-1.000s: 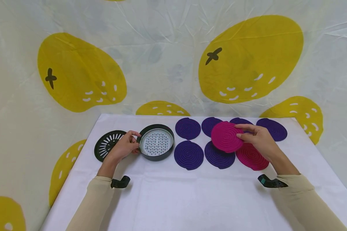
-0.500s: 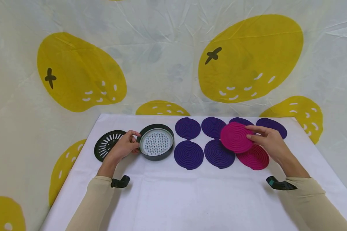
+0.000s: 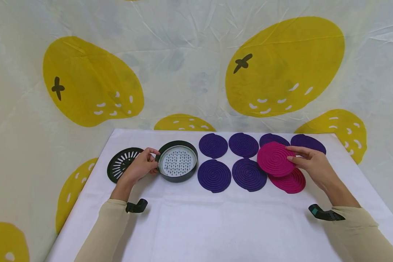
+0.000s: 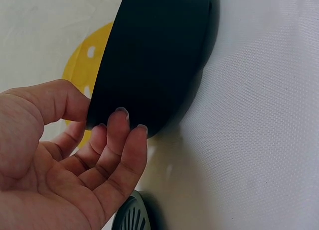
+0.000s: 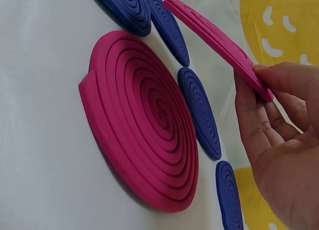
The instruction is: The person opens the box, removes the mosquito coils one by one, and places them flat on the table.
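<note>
My left hand [image 3: 141, 165] grips the left wall of a dark round container [image 3: 196, 168]. Inside the container lies a pale perforated disc [image 3: 178, 162]. The left wrist view shows my thumb at the container's rim and the fingertips along its dark side [image 4: 154, 51]. Between thumb and fingers, my right hand [image 3: 312, 167] pinches the edge of a pink spiral coaster [image 3: 275, 158]. That coaster is held raised and tilted, partly overlapping a second pink spiral coaster [image 3: 293, 183] on the table. In the right wrist view the lower pink coaster [image 5: 144, 120] lies flat, apart from the held one [image 5: 214, 38].
Several purple spiral coasters stand in two rows, among them one at front left [image 3: 214, 175] and one at back right [image 3: 309, 143]. A black slotted round lid [image 3: 118, 165] lies left of the container, partly behind my left hand. White cloth covers the table [image 3: 196, 225].
My right hand has moved right and slightly toward me with the pink coaster, uncovering more of the purple ones. My left hand and the container have stayed in place.
</note>
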`<state>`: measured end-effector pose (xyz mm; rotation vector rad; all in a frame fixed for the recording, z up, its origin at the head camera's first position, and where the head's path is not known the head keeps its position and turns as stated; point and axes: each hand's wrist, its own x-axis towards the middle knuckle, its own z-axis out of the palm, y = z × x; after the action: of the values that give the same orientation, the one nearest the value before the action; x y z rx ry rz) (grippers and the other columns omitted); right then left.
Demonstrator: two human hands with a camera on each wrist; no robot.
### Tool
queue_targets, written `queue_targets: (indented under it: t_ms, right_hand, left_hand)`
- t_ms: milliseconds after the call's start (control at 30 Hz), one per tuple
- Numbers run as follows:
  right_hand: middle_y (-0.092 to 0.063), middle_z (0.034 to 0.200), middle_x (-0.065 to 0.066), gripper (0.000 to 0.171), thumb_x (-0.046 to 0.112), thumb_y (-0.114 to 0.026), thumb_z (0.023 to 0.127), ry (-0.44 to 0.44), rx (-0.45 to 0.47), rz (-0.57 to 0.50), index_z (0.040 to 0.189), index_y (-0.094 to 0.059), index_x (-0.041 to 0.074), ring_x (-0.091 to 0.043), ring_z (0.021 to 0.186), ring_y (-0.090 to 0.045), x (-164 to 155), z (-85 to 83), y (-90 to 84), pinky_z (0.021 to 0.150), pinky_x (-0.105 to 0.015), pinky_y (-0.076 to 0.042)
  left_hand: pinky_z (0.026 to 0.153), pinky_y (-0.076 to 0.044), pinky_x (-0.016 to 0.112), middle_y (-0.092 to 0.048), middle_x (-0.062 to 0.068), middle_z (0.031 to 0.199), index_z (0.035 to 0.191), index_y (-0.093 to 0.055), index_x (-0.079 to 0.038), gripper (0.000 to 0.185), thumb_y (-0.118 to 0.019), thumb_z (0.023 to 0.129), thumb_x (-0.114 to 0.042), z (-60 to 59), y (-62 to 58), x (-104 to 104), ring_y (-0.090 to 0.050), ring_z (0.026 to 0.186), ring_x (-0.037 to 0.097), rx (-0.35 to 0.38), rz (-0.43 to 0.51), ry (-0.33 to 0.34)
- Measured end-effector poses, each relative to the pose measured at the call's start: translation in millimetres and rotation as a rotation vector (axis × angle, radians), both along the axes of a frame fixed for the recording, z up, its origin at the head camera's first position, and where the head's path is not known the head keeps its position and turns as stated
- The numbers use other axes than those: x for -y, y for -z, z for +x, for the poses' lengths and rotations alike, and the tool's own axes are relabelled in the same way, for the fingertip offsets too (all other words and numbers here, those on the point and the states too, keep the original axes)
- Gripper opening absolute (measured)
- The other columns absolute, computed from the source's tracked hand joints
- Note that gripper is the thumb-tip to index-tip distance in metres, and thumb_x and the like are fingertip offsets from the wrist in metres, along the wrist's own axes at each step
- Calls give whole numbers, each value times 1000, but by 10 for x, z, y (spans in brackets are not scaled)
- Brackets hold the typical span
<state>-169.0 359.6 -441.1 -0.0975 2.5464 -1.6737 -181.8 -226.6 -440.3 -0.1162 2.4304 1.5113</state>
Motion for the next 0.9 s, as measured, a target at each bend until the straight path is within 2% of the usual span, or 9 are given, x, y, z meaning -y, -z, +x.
queue_targets:
  t_ms: [133, 333, 467, 767, 900]
  right_hand:
    - [-68, 112, 16, 51, 22, -68, 98, 6, 4, -28, 143, -55, 3, -1, 95, -67, -70, 4, 39, 81, -17, -56]
    - [-68, 110, 17, 54, 25, -67, 99, 29, 35, 11, 146, -52, 4, -1, 93, -67, -206, 14, 99, 80, -19, -57]
    - [-69, 108, 16, 54, 23, -67, 99, 41, 53, -20, 147, -51, 5, -1, 91, -67, -283, 20, 131, 79, -19, -57]
    - [-72, 110, 14, 46, 12, -67, 98, 44, 69, -227, 143, -57, 8, -1, 91, -68, -448, 41, 217, 78, -16, -56]
    - [-72, 110, 14, 45, 10, -66, 98, 56, 82, -283, 142, -59, 10, -1, 92, -68, -493, 58, 227, 78, -16, -56]
  left_hand:
    - [71, -57, 33, -48, 12, 91, 134, -48, -7, 43, -59, 93, 1, 2, -4, -1, -64, 76, 26, -1, -2, 2]
    - [70, -57, 34, -48, 12, 90, 133, -48, -7, 43, -59, 92, 2, 6, -4, -4, -65, 75, 26, -5, 0, 0]
    - [70, -57, 34, -48, 12, 90, 133, -48, -6, 43, -59, 92, 2, 4, 1, -1, -65, 75, 25, -5, 8, 0]
    - [71, -58, 35, -48, 12, 90, 133, -48, -6, 43, -59, 92, 2, 2, 3, 1, -65, 75, 25, -2, 10, -3]
    - [71, -58, 34, -48, 12, 91, 133, -48, -6, 43, -59, 92, 2, 6, -7, -3, -65, 76, 25, -1, 6, -4]
